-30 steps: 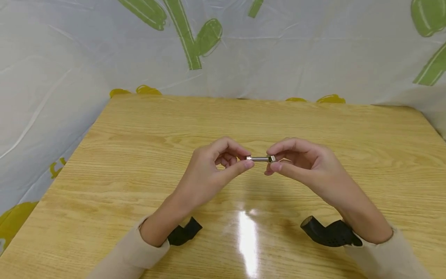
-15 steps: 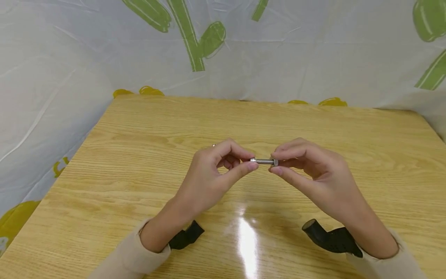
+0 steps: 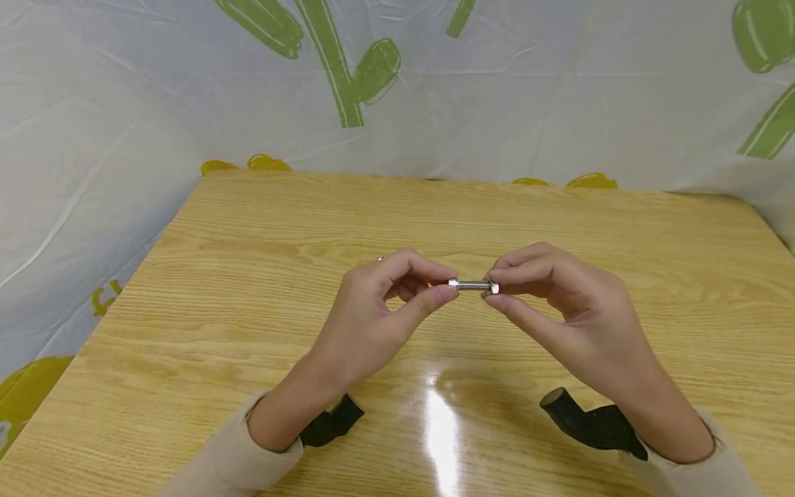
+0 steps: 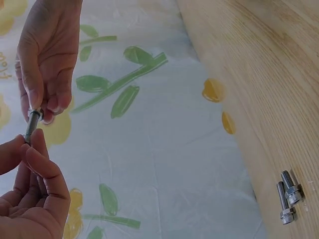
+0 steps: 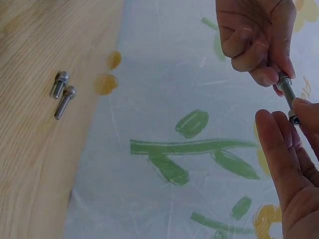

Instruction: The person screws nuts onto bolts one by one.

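Observation:
A silver bolt (image 3: 473, 285) lies level between my two hands above the wooden table. My left hand (image 3: 379, 314) pinches the bolt's head (image 3: 453, 284) between thumb and index finger. At the other end, a hex nut (image 3: 493, 288) sits on the shank, pinched by the thumb and fingers of my right hand (image 3: 577, 310). The right wrist view shows the threaded shank (image 5: 288, 93) running from the head to the nut. My left hand's other fingers are curled in. How far the nut is threaded on cannot be made out.
Two more bolts with nuts, one (image 4: 286, 211) beside the other (image 4: 292, 189), lie on the table (image 4: 259, 89); the left hand mostly hides them in the head view. Black wrist mounts (image 3: 593, 424) stick out under the sleeves. A flower-print sheet (image 3: 466, 124) hangs behind the table.
Both hands have shifted slightly right with the bolt. The right fingers have changed their hold on the nut, which shows a different face. A bit of a bolt on the table now shows behind the left hand.

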`<action>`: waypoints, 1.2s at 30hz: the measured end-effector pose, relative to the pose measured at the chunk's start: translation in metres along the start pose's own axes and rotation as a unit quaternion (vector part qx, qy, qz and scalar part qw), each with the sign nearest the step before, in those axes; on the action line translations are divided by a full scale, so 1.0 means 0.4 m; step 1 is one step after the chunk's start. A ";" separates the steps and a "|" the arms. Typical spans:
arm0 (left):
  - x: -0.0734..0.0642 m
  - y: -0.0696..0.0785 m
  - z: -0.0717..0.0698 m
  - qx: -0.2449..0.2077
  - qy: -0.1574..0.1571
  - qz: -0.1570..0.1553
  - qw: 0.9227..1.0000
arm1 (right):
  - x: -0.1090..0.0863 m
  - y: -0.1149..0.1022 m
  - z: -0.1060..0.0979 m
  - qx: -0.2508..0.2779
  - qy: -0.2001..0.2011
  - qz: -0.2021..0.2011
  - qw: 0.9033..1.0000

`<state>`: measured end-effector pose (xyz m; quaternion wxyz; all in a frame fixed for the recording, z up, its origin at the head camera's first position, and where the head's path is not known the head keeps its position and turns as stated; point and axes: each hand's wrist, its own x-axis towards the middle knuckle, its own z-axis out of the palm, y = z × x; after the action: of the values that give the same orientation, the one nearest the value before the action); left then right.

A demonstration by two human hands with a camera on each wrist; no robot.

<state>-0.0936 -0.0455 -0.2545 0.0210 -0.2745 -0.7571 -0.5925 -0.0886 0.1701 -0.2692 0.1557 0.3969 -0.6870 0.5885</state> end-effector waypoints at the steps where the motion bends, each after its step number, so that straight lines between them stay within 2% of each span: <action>1: 0.000 0.000 0.000 -0.004 -0.001 -0.004 1.000 | -0.001 0.003 -0.001 -0.008 -0.001 -0.008 1.000; 4: 0.000 0.002 0.001 -0.013 -0.003 -0.018 1.000 | -0.003 0.011 -0.005 -0.022 -0.006 -0.020 1.000; 6: 0.000 0.003 0.001 -0.016 -0.003 -0.023 1.000 | -0.003 0.013 -0.005 -0.018 -0.011 -0.011 1.000; 9: 0.000 0.004 0.002 -0.019 -0.002 -0.028 0.999 | -0.004 0.010 -0.003 0.002 -0.014 0.016 1.000; 12: 0.001 0.004 0.004 -0.024 0.001 -0.027 0.999 | -0.003 0.003 0.005 0.008 0.000 0.047 0.999; 15: 0.001 0.004 0.007 -0.026 0.002 -0.022 0.999 | -0.001 -0.007 0.016 -0.045 0.017 0.085 0.995; 19: 0.000 0.003 0.009 -0.024 0.001 -0.020 1.000 | 0.001 -0.017 0.032 -0.155 0.023 0.123 0.980; 22: -0.001 -0.002 0.013 -0.022 -0.001 -0.016 1.000 | 0.001 -0.021 0.041 -0.200 0.030 0.151 0.968; 29: -0.001 -0.015 0.022 -0.024 -0.010 0.003 1.000 | 0.002 -0.022 0.051 -0.232 0.039 0.205 0.950; 36: -0.001 -0.018 0.026 -0.021 -0.009 -0.006 1.000 | 0.007 -0.032 0.051 -0.223 0.041 0.268 0.937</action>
<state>-0.0934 -0.0371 -0.2641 0.0045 -0.2757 -0.7465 -0.6056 -0.0760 0.1502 -0.2638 0.1047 0.1294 -0.8744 0.4558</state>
